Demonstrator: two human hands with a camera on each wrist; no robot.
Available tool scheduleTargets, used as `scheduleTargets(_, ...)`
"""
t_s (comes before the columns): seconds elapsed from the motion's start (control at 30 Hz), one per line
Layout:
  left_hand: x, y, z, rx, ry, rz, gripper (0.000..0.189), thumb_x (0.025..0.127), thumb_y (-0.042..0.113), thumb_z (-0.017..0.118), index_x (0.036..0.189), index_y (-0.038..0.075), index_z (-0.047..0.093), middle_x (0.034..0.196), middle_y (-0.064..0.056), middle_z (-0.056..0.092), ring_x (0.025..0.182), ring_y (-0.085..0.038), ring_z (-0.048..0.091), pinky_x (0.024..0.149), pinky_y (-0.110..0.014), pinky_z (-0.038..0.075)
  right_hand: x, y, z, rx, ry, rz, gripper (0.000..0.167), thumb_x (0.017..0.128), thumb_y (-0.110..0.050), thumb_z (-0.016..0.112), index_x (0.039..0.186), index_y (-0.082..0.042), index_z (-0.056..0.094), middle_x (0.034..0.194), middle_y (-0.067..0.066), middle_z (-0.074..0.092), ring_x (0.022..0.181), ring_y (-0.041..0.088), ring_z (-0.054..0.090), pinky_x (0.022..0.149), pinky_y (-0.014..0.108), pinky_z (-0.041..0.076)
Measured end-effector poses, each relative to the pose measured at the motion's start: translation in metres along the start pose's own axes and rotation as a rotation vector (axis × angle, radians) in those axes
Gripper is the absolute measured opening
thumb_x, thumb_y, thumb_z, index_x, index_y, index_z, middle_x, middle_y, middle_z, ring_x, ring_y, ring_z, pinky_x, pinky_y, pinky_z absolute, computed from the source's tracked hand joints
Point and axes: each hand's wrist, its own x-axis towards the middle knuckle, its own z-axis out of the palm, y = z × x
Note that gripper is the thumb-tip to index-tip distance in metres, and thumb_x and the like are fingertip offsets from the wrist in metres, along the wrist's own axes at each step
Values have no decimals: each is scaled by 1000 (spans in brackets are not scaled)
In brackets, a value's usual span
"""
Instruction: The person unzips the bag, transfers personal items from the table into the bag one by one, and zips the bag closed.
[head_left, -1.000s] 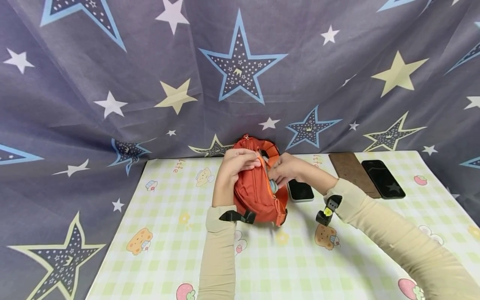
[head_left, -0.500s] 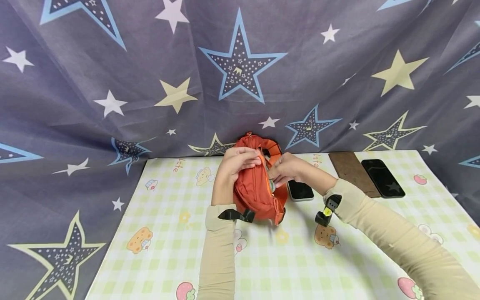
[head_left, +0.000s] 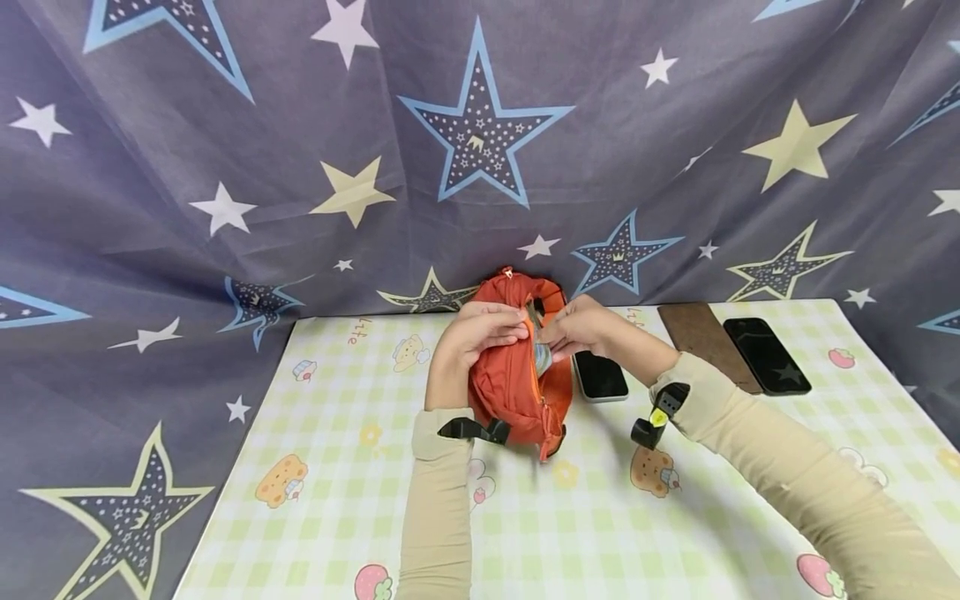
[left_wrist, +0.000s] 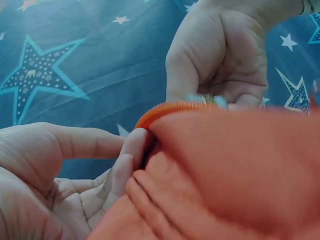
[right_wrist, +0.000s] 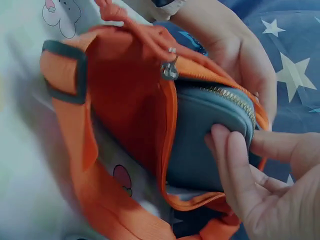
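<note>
An orange-red waist bag (head_left: 504, 387) stands on the table with its zipped mouth spread apart. My left hand (head_left: 474, 335) pinches the bag's edge beside the orange zipper, as the left wrist view also shows (left_wrist: 100, 170). Inside the mouth sits a blue-grey zippered wallet (right_wrist: 200, 135), its gold zipper teeth facing out. My right hand (right_wrist: 280, 185) pinches the wallet's outer end between thumb and fingers; in the head view this hand (head_left: 585, 327) is at the bag's right side. The wallet's far end is hidden in the bag.
A dark phone (head_left: 602, 379) lies just right of the bag. Farther right are a brown flat leather-like piece (head_left: 701, 346) and a black phone (head_left: 767, 358), side by side. A star-patterned curtain (head_left: 300, 167) hangs behind the checked tablecloth (head_left: 570, 533).
The bag's top has shifted slightly right and its lower end slightly left. My right hand has risen a little at the mouth; my left hand keeps its hold on the edge.
</note>
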Motion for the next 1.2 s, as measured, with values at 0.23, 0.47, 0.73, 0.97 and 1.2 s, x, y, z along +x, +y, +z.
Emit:
scheduleTargets(0.23, 1, 2, 6, -66, -17, 19, 17, 98, -5, 59, 90, 3, 72, 69, 1, 73, 64, -6, 71, 61, -16, 58, -2, 1, 5, 47, 17, 26, 11, 89, 8, 64, 98, 10, 70, 67, 3, 68, 62, 13, 67, 62, 23, 62)
scheduleTargets(0.47, 0, 6, 6, -122, -54, 70, 31, 99, -4, 57, 79, 14, 73, 69, 2, 72, 65, -5, 71, 63, -16, 58, -2, 3, 12, 23, -28, 37, 16, 90, 8, 66, 104, 12, 71, 67, 5, 71, 61, 13, 70, 63, 24, 63)
scheduleTargets(0.73, -6, 11, 0, -115, -55, 107, 32, 99, -4, 57, 79, 15, 74, 70, 2, 73, 65, -6, 71, 63, -17, 58, -4, 5, 15, -29, -109, 54, 15, 92, 3, 66, 103, 11, 70, 67, 6, 72, 62, 13, 72, 61, 22, 61)
scheduleTargets(0.97, -9, 11, -7, -81, -14, 89, 29, 97, -6, 59, 79, 13, 72, 66, 1, 72, 61, -8, 71, 59, -16, 58, -4, 13, 7, -89, -97, 64, 8, 89, 2, 70, 93, 9, 71, 65, 7, 72, 59, 12, 70, 58, 22, 60)
scheduleTargets(1.2, -4, 5, 0, -8, -5, 25, 17, 95, -3, 65, 85, 8, 71, 67, 1, 72, 61, -9, 71, 59, -17, 58, 1, 21, 0, -130, -133, 74, 7, 92, 2, 65, 92, 8, 70, 66, 6, 71, 60, 12, 70, 60, 22, 61)
